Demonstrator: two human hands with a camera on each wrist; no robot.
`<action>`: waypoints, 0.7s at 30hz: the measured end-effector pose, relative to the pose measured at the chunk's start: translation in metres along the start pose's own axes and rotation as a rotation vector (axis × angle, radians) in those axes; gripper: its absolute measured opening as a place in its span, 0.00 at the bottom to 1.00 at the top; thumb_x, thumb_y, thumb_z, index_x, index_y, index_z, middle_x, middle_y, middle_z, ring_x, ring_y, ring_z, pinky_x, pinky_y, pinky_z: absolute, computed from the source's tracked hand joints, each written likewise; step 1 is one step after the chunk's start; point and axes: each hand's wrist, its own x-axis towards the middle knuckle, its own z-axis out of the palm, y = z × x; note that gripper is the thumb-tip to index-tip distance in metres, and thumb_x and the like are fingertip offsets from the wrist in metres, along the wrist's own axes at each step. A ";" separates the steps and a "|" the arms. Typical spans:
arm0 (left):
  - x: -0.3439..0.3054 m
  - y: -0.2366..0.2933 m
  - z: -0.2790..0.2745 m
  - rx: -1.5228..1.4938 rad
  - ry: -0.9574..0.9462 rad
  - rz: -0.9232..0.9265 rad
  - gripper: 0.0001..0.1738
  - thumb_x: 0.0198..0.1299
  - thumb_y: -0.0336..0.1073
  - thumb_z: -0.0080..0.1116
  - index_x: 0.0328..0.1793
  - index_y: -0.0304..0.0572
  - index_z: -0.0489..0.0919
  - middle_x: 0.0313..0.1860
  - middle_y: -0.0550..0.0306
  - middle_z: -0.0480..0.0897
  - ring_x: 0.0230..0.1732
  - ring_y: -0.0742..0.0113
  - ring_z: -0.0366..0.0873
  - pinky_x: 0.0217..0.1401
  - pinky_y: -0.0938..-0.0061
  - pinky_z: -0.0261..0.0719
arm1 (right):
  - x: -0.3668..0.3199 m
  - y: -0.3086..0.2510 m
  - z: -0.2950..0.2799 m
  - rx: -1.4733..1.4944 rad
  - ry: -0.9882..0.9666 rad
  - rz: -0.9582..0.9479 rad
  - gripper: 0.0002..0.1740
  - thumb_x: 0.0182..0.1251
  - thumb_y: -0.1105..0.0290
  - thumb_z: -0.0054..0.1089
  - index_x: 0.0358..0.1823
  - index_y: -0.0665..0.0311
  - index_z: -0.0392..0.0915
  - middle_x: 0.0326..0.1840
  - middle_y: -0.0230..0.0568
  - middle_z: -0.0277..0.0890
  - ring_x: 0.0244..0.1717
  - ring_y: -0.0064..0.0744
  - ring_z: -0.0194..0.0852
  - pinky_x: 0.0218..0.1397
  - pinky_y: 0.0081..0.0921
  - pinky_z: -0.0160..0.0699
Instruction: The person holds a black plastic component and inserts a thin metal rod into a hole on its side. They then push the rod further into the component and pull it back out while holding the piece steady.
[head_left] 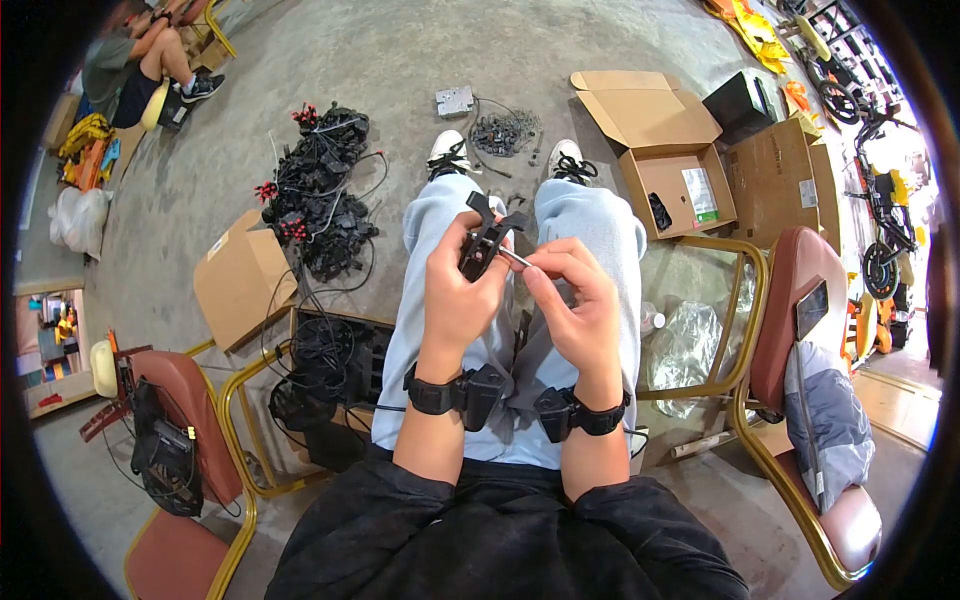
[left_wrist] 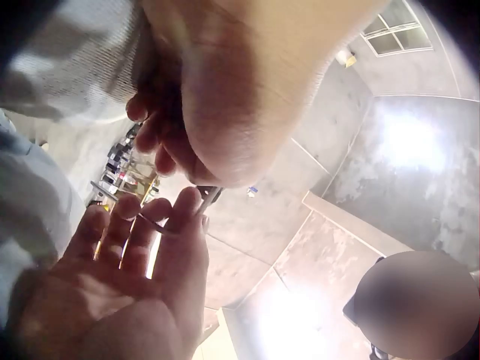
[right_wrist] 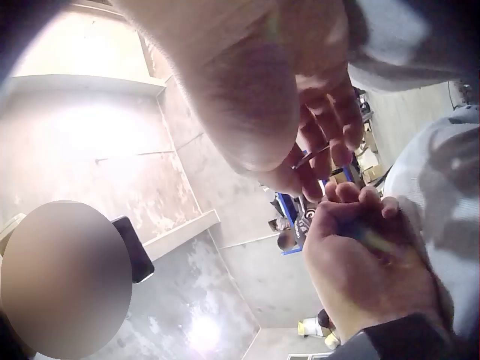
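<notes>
In the head view my left hand (head_left: 460,300) grips a black plastic clamp-like part (head_left: 482,252) above my lap, its prongs pointing up and away. My right hand (head_left: 580,305) pinches a thin metal hex key (head_left: 515,257) between thumb and fingers, and the key's far end meets the side of the black part. The left wrist view shows the bent hex key (left_wrist: 212,201) running across the right hand's fingers (left_wrist: 126,232). Seen from the right wrist, my left hand (right_wrist: 371,262) has its fingers curled, and the black part is mostly hidden there.
A heap of black parts with red tips (head_left: 325,190) lies on the floor at left. Beyond my feet are a pile of small dark pieces (head_left: 505,132) and a grey metal block (head_left: 454,101). An open cardboard box (head_left: 645,112) stands at right. Chairs (head_left: 800,270) flank me.
</notes>
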 end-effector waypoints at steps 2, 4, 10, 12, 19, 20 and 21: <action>0.000 0.000 -0.002 -0.043 0.001 -0.018 0.13 0.51 0.21 0.52 0.45 0.31 0.71 0.31 0.58 0.77 0.29 0.78 0.74 0.34 0.83 0.72 | 0.000 0.001 -0.001 0.013 -0.007 0.001 0.05 0.57 0.76 0.57 0.34 0.70 0.77 0.31 0.38 0.73 0.30 0.22 0.68 0.33 0.17 0.67; 0.000 -0.001 -0.005 -0.025 0.018 -0.047 0.13 0.51 0.21 0.52 0.45 0.31 0.71 0.33 0.58 0.77 0.31 0.78 0.74 0.37 0.83 0.73 | -0.001 0.000 -0.003 0.103 -0.055 0.069 0.05 0.59 0.74 0.56 0.34 0.69 0.78 0.29 0.35 0.74 0.28 0.19 0.68 0.31 0.16 0.67; 0.000 -0.002 -0.004 -0.013 -0.053 -0.015 0.14 0.51 0.21 0.52 0.46 0.32 0.70 0.32 0.60 0.77 0.33 0.78 0.74 0.38 0.83 0.72 | -0.004 -0.007 -0.003 0.288 -0.098 0.329 0.10 0.66 0.69 0.51 0.36 0.68 0.78 0.22 0.30 0.75 0.19 0.13 0.65 0.24 0.11 0.64; 0.000 -0.002 -0.004 0.013 -0.056 -0.010 0.14 0.52 0.20 0.52 0.46 0.32 0.70 0.32 0.60 0.77 0.33 0.78 0.74 0.37 0.83 0.72 | -0.003 -0.008 -0.003 0.309 -0.097 0.358 0.10 0.66 0.69 0.50 0.36 0.68 0.78 0.22 0.31 0.75 0.18 0.13 0.65 0.22 0.11 0.63; -0.001 0.000 -0.001 0.066 -0.047 0.008 0.14 0.52 0.19 0.51 0.46 0.33 0.70 0.31 0.61 0.76 0.33 0.78 0.74 0.37 0.83 0.73 | 0.000 -0.013 -0.004 0.314 -0.092 0.455 0.11 0.67 0.69 0.50 0.37 0.69 0.78 0.22 0.33 0.76 0.16 0.11 0.64 0.18 0.11 0.60; -0.001 0.001 -0.001 0.065 -0.047 0.008 0.14 0.52 0.19 0.51 0.46 0.33 0.70 0.31 0.61 0.76 0.33 0.78 0.74 0.37 0.83 0.73 | -0.001 -0.011 -0.003 0.314 -0.092 0.455 0.11 0.67 0.69 0.50 0.37 0.69 0.78 0.22 0.33 0.76 0.16 0.11 0.64 0.18 0.11 0.60; -0.002 0.001 -0.001 0.054 -0.044 -0.002 0.14 0.52 0.19 0.51 0.46 0.33 0.70 0.31 0.61 0.76 0.33 0.78 0.74 0.38 0.83 0.73 | -0.002 -0.008 -0.003 0.299 -0.073 0.416 0.10 0.66 0.70 0.51 0.37 0.69 0.78 0.23 0.33 0.76 0.16 0.12 0.64 0.18 0.11 0.61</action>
